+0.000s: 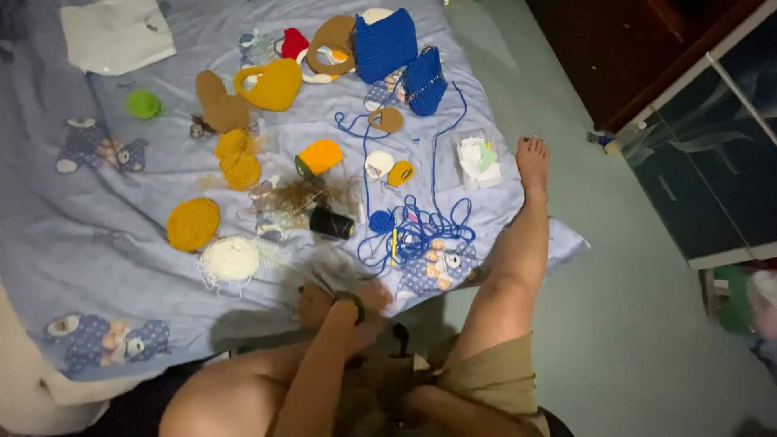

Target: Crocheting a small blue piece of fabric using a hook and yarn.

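A pale blue blanket (97, 243) printed with teddy bears covers the floor and serves as the landmark. At its far edge lie two finished blue crocheted pouches (387, 44) and a mustard crocheted bag (271, 83), ribbed and soft. Nearer its middle sit flat mustard rounds (193, 224), a fluffy cream ball of yarn (231, 258) and a black thread spool (331, 222). Loose blue cord (421, 231) tangles toward its near edge, unworked. The left hand (320, 301) rests at the near edge, its grip not discernible. The right hand (421, 400) lies off the blanket in the lap, shadowed, so I cannot tell its grip.
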